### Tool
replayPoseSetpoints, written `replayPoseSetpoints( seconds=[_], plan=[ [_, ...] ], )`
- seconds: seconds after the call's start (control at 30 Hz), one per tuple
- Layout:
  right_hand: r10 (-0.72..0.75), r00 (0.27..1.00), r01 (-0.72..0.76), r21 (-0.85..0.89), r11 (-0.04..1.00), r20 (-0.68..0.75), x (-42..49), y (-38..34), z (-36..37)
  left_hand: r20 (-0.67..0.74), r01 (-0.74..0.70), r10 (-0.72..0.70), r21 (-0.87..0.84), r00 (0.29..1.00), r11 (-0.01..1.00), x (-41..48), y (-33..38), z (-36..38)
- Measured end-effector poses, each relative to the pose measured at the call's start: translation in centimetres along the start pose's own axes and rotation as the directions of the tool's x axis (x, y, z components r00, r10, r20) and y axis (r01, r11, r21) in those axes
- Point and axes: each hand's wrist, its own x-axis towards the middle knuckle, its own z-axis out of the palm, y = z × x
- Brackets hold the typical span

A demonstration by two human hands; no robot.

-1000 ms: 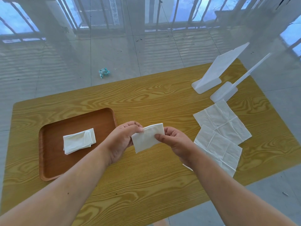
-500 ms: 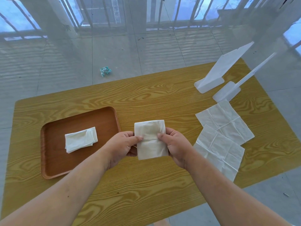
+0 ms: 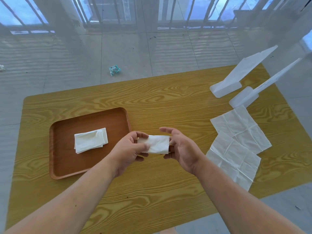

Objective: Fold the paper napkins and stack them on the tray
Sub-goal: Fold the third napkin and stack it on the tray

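A small folded white napkin (image 3: 157, 144) is held above the wooden table (image 3: 168, 102), just right of the brown tray (image 3: 64, 159). My left hand (image 3: 130, 149) pinches its left end between thumb and fingers. My right hand (image 3: 181, 149) cups its right end, fingers spread and touching it. Another folded napkin (image 3: 90, 140) lies in the middle of the tray. Two unfolded napkins, one (image 3: 239, 129) farther and one (image 3: 234, 161) nearer, overlap on the table to the right.
Two white plastic stands (image 3: 226, 86) (image 3: 243, 97) sit at the table's far right corner. A crumpled teal wrapper (image 3: 114, 70) lies on the tiled floor beyond the table. Window bars run along the back.
The napkin was held tall between both hands; now it is folded once more into a short wide strip. My right hand's fingers have spread apart.
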Motion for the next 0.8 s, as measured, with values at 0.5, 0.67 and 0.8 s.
replayPoseSetpoints(
  seconds=[0.5,0.67,0.8],
  plan=[
    [0.08,0.987,-0.132,-0.428,0.894,-0.137,7.4,1.0,13.2,-0.391,0.013,0.086,0.244,0.916,0.97,-2.2,-3.1,-14.0],
    [-0.161,0.987,0.075,-0.793,0.605,-0.03,9.7,0.9,18.5,-0.53,0.062,0.247,0.498,0.811,0.865,-2.3,-4.1,-18.8],
    [-0.227,0.974,0.106,-0.909,0.402,0.013,11.1,1.0,20.5,-0.553,0.135,0.262,0.576,0.791,0.807,-1.4,-4.5,-20.3]
  ],
)
